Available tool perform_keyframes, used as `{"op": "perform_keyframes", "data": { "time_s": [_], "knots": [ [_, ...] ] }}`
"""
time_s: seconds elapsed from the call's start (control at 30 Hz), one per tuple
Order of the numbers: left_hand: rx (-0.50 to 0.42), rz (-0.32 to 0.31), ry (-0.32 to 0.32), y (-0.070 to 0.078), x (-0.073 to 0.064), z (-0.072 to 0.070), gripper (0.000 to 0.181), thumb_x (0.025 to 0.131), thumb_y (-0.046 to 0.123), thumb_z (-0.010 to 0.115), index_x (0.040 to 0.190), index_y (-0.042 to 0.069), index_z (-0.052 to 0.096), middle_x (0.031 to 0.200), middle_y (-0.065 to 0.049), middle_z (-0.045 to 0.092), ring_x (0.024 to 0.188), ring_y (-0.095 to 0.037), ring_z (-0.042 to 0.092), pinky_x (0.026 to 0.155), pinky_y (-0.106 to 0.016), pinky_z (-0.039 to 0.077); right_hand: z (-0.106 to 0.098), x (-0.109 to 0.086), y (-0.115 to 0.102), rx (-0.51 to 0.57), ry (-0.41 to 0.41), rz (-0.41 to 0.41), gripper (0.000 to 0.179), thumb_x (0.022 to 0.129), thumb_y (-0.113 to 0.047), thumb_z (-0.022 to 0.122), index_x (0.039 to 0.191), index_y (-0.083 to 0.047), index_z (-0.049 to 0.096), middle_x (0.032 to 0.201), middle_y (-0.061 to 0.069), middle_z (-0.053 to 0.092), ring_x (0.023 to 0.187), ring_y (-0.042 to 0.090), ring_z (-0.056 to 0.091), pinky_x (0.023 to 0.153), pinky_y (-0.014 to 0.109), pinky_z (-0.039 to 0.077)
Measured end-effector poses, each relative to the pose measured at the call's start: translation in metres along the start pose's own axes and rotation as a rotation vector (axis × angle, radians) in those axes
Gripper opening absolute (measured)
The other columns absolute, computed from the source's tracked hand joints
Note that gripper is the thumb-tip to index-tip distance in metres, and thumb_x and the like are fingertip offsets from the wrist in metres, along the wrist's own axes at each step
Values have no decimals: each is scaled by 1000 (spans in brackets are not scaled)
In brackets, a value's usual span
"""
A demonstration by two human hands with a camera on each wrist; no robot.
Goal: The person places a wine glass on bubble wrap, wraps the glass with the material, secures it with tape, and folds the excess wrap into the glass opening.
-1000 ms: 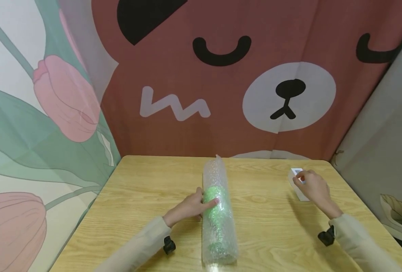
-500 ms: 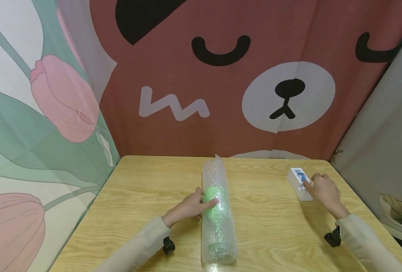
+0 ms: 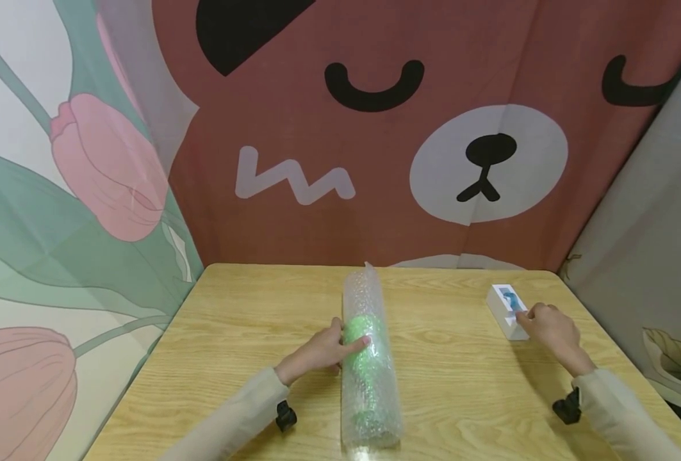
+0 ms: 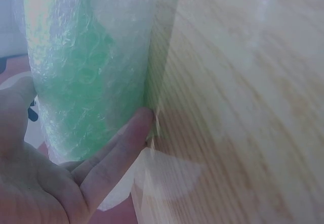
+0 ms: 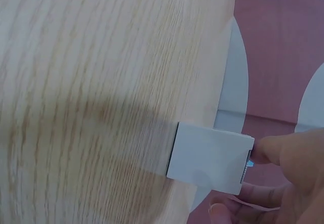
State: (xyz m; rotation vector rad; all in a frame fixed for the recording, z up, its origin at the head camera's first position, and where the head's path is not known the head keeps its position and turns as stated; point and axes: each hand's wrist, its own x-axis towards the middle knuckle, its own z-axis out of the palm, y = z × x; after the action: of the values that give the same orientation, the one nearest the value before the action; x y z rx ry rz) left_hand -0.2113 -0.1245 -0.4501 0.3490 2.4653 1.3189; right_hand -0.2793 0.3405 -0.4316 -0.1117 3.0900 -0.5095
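Observation:
A bubble-wrapped roll point(image 3: 375, 378) with green showing through lies lengthwise near the table's middle. My left hand point(image 3: 327, 346) holds it from the left, thumb on top and fingers along its lower side. In the left wrist view, the fingertips point(image 4: 144, 117) reach where the roll point(image 4: 86, 82) meets the table. To the right stands a small white box point(image 3: 506, 317) with a blue piece in its top opening. My right hand point(image 3: 550, 330) is at its near right top edge, fingers bent. In the right wrist view, thumb and fingers flank the box's point(image 5: 210, 158) top end; I cannot tell what they pinch.
The wooden table point(image 3: 248, 301) runs back to a hanging cloth point(image 3: 294, 237) printed with a bear face. A flower-patterned cloth point(image 3: 17, 269) hangs at the left, and a grey one point(image 3: 657, 211) at the right. Dark wrist cameras point(image 3: 285, 416) sit at both sleeves.
My right hand has moved right and towards me along the box, from its far end to its near right edge, uncovering the blue piece. The left hand and the roll stay in place.

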Motion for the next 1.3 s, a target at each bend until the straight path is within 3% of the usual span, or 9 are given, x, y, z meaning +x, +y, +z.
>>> {"op": "perform_keyframes", "data": {
  "time_s": [0.1,0.23,0.43,0.57,0.77,1.0,1.3],
  "knots": [
    [1,0,5,0,0,0,76,94,57,60,128,-8,39,97,-16,56,61,-30,64,58,-39,55,1,-1,-1,22,-3,-3,44,99,-31,50,58,-15,48,57,0,41,50,16,37,46,31,28],
    [-2,-3,7,-1,0,1,78,93,58,60,129,-8,39,101,-18,57,62,-29,64,58,-39,55,2,-1,-2,33,22,-29,39,100,-27,51,63,-13,51,60,0,44,53,17,40,48,32,29],
    [-13,-14,5,-1,0,1,80,93,59,60,132,-8,38,106,-19,56,63,-29,64,59,-40,55,5,0,-4,44,104,-88,40,97,-17,54,60,-13,42,58,-1,38,52,17,37,47,31,28],
    [-7,-7,3,0,0,0,78,93,58,60,130,-8,39,103,-18,56,63,-29,64,60,-40,55,8,1,-4,34,135,-80,39,97,-15,54,60,-11,44,61,4,40,53,18,39,47,32,30],
    [-5,-1,-3,0,-1,0,77,94,57,60,130,-8,39,102,-17,56,64,-29,64,60,-41,55,12,3,-4,14,144,-51,30,96,-13,55,68,-3,52,70,12,46,62,25,46,50,36,36],
    [-7,2,-3,-2,0,-1,77,94,58,59,129,-8,39,94,-14,56,63,-29,64,60,-40,55,12,3,-5,46,156,-69,38,96,-12,55,59,-9,48,62,7,46,54,20,45,46,33,33],
    [-4,-3,-2,-2,1,0,77,93,59,59,128,-7,39,92,-13,56,63,-29,64,59,-40,55,7,3,-5,99,85,-26,46,102,-16,52,56,-11,50,58,2,52,51,18,44,47,32,32]
  ]
}}
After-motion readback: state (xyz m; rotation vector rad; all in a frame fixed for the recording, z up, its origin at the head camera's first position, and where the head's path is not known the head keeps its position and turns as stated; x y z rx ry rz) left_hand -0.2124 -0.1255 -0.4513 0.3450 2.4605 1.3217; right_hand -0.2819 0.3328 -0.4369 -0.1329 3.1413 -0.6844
